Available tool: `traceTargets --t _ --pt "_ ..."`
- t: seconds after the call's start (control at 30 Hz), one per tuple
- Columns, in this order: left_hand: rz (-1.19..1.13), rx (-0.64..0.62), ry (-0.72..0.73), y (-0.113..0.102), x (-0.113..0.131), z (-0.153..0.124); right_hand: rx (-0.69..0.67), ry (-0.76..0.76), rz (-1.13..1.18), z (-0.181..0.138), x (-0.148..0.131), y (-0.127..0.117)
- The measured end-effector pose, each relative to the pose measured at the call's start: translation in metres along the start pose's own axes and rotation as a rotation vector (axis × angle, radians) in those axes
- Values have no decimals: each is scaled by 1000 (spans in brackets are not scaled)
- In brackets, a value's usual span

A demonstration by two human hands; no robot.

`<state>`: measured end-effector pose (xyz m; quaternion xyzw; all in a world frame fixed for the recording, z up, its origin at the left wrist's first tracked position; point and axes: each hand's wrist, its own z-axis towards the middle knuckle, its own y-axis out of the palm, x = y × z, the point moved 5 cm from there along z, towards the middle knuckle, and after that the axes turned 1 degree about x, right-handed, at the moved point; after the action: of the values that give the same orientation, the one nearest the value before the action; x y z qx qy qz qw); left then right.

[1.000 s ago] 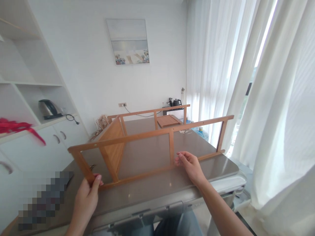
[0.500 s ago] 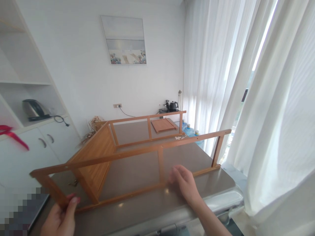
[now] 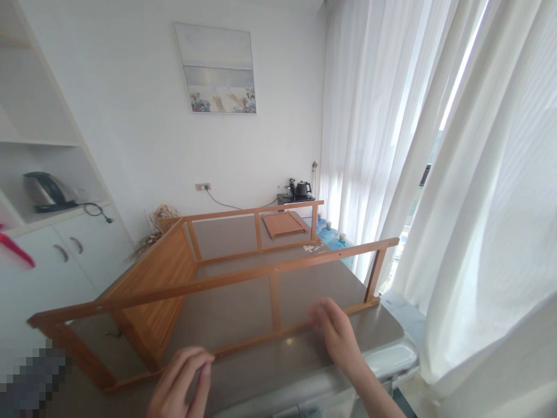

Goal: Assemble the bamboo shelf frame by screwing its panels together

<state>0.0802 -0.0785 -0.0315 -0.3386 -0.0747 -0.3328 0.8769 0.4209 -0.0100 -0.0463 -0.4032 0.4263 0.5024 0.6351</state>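
A light-brown wooden frame (image 3: 275,302) stands on the grey-brown table (image 3: 235,307), its two ladder-like sides joined by a slatted wooden panel (image 3: 152,278) at the left. In front of the near side's lower rail, my left hand (image 3: 183,380) hovers with fingers loosely bent and the thumb apart, nothing visible in it. My right hand (image 3: 337,331) is beside the same rail, right of the middle upright. Its fingers are drawn together and their tips are blurred; whatever they may hold is hidden. Whether it touches the rail I cannot tell.
A flat wooden panel (image 3: 284,224) lies on the table's far part. Behind stand a black kettle (image 3: 302,188) and several blue water bottles (image 3: 331,234). White curtains (image 3: 470,232) hang at the right. A cabinet (image 3: 65,255) with a steel kettle (image 3: 41,193) stands left.
My left hand has let go of the frame's near left end post and moved right, along the lower rail. The right hand stays near the rail. The view has shifted slightly.
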Motion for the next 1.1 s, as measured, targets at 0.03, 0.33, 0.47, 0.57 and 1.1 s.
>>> traceTargets --t 0.03,0.33,0.47,0.57,1.1 --pt "1 -50 -7 12 8 10 10 -3 -30 0 0 -6" --pt "47 -430 -93 85 11 29 122 -19 -291 -12 5 -50" --pt "58 -533 -96 90 16 27 130 -20 -332 -9 13 -52" --pt "103 -553 -84 90 21 29 128 -15 -336 -8 17 -48" --pt "280 -527 39 69 35 63 237 280 -480 -26 21 -68"
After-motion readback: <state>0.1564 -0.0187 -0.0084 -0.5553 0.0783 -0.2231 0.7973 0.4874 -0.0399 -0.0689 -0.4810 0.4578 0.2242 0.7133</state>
